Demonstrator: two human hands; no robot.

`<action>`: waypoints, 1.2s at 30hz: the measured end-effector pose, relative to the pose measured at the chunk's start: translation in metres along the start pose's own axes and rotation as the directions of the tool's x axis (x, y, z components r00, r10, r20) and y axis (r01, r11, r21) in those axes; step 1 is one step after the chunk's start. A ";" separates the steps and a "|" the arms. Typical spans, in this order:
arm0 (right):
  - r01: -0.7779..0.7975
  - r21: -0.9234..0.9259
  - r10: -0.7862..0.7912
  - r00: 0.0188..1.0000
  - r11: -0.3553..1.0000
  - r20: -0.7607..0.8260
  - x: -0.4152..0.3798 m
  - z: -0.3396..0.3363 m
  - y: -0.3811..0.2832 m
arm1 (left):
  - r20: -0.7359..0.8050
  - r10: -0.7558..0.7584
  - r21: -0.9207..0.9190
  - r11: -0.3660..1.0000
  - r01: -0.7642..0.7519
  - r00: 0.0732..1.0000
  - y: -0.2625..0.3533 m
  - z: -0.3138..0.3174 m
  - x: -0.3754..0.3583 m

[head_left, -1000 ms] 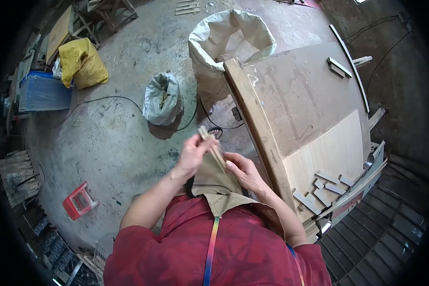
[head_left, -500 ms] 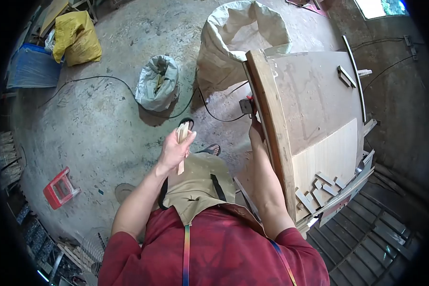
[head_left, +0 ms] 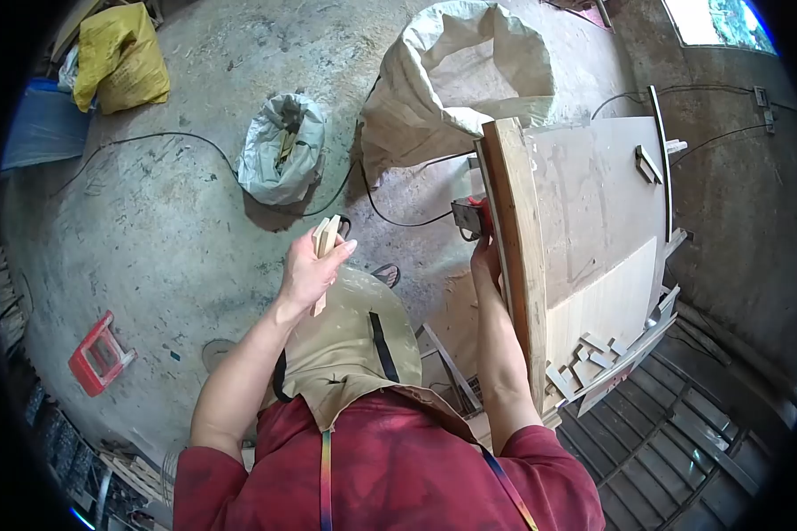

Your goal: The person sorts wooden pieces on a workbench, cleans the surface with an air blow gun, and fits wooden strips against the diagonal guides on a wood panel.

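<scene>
My left hand (head_left: pixel 308 273) is closed round a few short wooden strips (head_left: pixel 326 237), which stick out above and below the fist. At the workbench's left edge, my right hand (head_left: pixel 485 262) reaches to a grey and red device (head_left: pixel 471 218) beside the thick wooden beam (head_left: pixel 515 239). Its fingers are partly hidden there, and I cannot make out whether they grip the device. Several small wood pieces (head_left: pixel 584 361) lie on a pale board (head_left: pixel 607 296) on the bench.
A large cream sack (head_left: pixel 407 115) stands beyond the bench. A smaller white sack (head_left: pixel 266 164) holds scraps. Black cable (head_left: pixel 181 134) crosses the floor. A red stool (head_left: pixel 97 358) and yellow bag (head_left: pixel 124 62) are at the left; a metal grating (head_left: pixel 655 434) is at lower right.
The view has shifted slightly. My left hand has moved a little left with the strips, and more of the grey and red device now shows by my right hand.
</scene>
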State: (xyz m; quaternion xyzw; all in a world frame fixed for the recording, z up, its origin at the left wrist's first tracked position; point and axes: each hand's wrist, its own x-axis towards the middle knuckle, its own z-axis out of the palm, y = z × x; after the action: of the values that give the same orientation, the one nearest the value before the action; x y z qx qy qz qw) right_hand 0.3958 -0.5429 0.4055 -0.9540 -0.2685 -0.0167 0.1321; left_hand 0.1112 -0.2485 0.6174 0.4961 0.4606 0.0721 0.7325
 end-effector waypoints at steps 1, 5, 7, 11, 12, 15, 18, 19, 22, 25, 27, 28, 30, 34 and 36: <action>0.037 -0.047 -0.037 0.999 0.998 0.009 0.002 -0.005 -0.002 | 0.009 0.002 0.005 1.000 -0.002 1.000 0.004 0.005 0.009; 0.078 -0.027 -0.082 0.965 0.997 -0.248 0.003 -0.016 -0.019 | 0.156 0.077 0.159 0.982 -0.102 0.985 0.026 0.045 0.039; -0.107 0.525 0.201 0.972 0.845 -0.125 0.018 -0.019 -0.023 | 0.174 0.240 0.303 0.910 -0.284 0.955 0.055 0.078 0.050; -0.346 0.938 0.342 0.882 -0.001 0.325 0.025 -0.033 -0.027 | 0.342 0.609 0.330 0.635 -0.698 0.716 0.077 0.148 0.080; -0.346 0.914 0.329 0.906 0.211 0.267 0.027 -0.040 -0.034 | 0.382 0.621 0.380 0.569 -0.729 0.684 0.077 0.164 0.089; -0.285 0.589 0.241 0.958 0.756 0.155 0.032 -0.061 -0.053 | 0.481 0.626 0.450 0.424 -0.786 0.614 0.077 0.200 0.104; -0.207 0.231 0.179 0.974 0.951 0.138 0.031 -0.078 -0.064 | 0.499 0.582 0.614 0.285 -0.736 0.642 0.082 0.211 0.118; -0.220 0.290 0.178 0.970 0.932 0.164 0.031 -0.082 -0.066 | 0.516 0.575 0.610 0.274 -0.743 0.636 0.082 0.212 0.119; -0.266 0.401 0.202 0.960 0.877 0.195 0.031 -0.101 -0.076 | 0.508 0.566 0.623 0.279 -0.731 0.649 0.082 0.213 0.121; -0.200 0.573 0.219 0.975 0.795 0.035 0.036 -0.121 -0.090 | 0.528 0.595 0.614 0.226 -0.756 0.606 0.087 0.217 0.120; -0.344 0.690 0.297 0.935 0.637 0.192 0.021 -0.076 -0.078 | 0.531 0.599 0.620 0.208 -0.757 0.600 0.085 0.215 0.117; -0.473 0.758 0.323 0.877 0.449 0.356 0.014 -0.052 -0.072 | 0.547 0.558 0.622 0.228 -0.749 0.624 0.088 0.216 0.117; -0.578 0.779 0.313 0.807 0.241 0.502 0.004 -0.038 -0.068 | 0.571 0.487 0.626 0.264 -0.734 0.661 0.097 0.219 0.120; -0.725 0.689 0.270 0.662 -0.008 0.700 -0.007 -0.075 -0.090 | 0.636 0.379 0.708 0.059 -0.703 0.672 0.105 0.221 0.125; -0.746 0.659 0.476 0.617 0.098 0.627 -0.027 -0.075 -0.092 | 0.661 0.417 0.674 0.036 -0.738 0.624 0.095 0.219 0.139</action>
State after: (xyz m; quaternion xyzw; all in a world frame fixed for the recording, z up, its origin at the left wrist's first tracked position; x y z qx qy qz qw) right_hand 0.3278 -0.5010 0.4976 -0.7412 0.1778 0.3066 0.5702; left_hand 0.3861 -0.2678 0.6271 0.9595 0.0576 0.0216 0.2749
